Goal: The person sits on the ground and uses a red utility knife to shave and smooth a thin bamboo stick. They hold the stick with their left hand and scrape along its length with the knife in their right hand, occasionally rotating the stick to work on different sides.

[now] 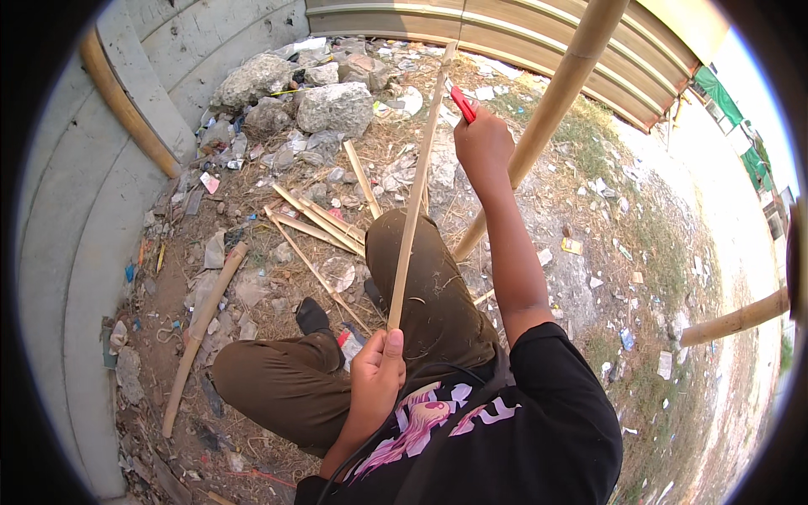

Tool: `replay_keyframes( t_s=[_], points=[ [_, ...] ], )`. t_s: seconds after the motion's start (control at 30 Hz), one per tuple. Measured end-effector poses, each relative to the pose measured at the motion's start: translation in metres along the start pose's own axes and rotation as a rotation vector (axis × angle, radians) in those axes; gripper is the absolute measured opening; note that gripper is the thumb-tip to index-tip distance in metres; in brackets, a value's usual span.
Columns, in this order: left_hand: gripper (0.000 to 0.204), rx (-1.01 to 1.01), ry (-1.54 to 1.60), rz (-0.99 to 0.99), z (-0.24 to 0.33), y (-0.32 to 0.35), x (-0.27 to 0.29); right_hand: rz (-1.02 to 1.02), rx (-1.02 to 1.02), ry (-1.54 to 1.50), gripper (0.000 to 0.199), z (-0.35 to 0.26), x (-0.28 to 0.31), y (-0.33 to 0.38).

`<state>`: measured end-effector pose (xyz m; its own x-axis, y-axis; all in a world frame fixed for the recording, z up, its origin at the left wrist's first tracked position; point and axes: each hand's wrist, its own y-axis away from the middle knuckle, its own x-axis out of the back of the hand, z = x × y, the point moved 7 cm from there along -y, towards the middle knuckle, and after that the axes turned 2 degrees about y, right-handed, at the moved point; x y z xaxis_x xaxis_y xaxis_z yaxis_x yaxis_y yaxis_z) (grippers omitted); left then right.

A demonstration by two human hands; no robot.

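My left hand [376, 370] is closed round the lower end of a long, thin bamboo strip [414, 210], near my lap. The strip slants up and away across my raised knee. Farther out, my right hand [483, 139] grips a red utility knife [462, 103]. Its blade points toward the far end of the strip; whether it touches the wood I cannot tell. Several split bamboo pieces [324, 220] lie on the ground beyond my legs.
A bamboo pole [560, 97] rises just right of my right arm. Another bamboo piece [202, 337] lies at the left, near the grey wall [59, 252]. Rocks [335, 109] and scattered litter lie ahead, before a corrugated metal fence [505, 34]. A bamboo pole [732, 318] juts in from the right.
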<state>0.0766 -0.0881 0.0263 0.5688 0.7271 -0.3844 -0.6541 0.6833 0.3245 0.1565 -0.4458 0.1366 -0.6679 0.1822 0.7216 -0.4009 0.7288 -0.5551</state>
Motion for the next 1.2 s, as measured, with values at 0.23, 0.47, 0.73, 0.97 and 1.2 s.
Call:
replay_keyframes(
  t_s=[0.23, 0.47, 0.73, 0.97, 1.2],
  points=[
    [0.036, 0.046, 0.074, 0.037, -0.005, -0.006, 0.009, -0.156, -0.122, -0.238, 0.036, -0.005, -0.051, 0.008],
    [0.037, 0.044, 0.158, 0.125, 0.002, -0.009, 0.026, -0.458, 0.322, -0.602, 0.04, -0.054, -0.017, 0.14],
    [0.038, -0.028, 0.145, 0.137, 0.01, -0.007, 0.025, -0.331, 0.612, -0.333, 0.034, -0.072, 0.047, 0.232],
    [0.036, -0.117, 0.095, 0.124, 0.014, -0.001, 0.026, -0.165, 0.638, -0.255, 0.034, -0.07, 0.042, 0.211],
    [0.034, -0.141, 0.032, 0.151, 0.016, 0.002, 0.031, -0.106, 0.476, -0.131, 0.024, -0.071, 0.021, 0.156]
  ],
)
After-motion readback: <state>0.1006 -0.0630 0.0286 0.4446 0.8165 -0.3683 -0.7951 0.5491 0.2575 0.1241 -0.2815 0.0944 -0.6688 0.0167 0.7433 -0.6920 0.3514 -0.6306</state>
